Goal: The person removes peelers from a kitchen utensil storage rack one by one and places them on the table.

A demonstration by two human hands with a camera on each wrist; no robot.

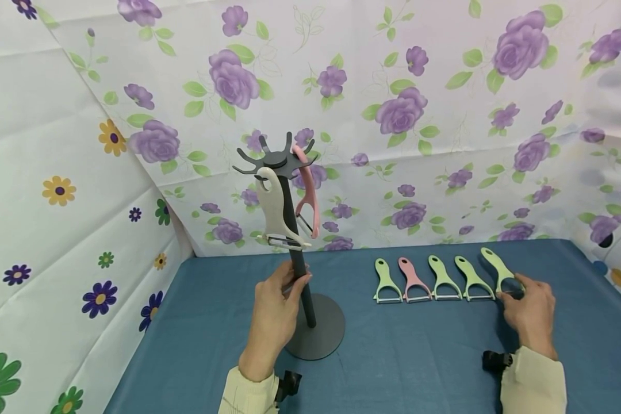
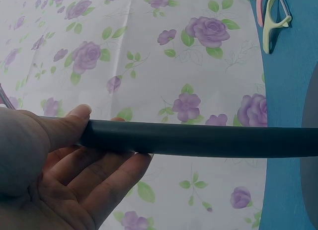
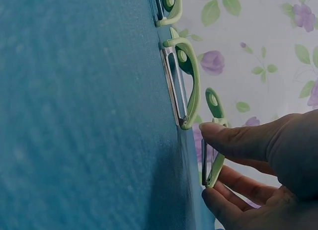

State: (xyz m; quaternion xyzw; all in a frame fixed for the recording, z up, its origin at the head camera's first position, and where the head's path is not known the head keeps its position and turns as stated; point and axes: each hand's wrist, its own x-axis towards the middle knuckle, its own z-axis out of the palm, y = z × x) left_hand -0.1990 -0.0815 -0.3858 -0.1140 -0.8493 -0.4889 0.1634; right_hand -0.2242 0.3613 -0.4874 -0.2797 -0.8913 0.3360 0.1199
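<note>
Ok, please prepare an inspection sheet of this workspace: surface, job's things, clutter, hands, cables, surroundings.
Surface: blue tabletop.
Job's things: dark stand, with white peeler and hung pink peeler on its hooks; three green peelers and lying pink peeler in a row on the tabletop.
Clutter: nothing seen.
Hands: left hand grips the stand's pole; right hand pinches a fourth green peeler.
Cables: nothing seen.
Surroundings: purple-flowered sheet behind; another flowered sheet at left.
</note>
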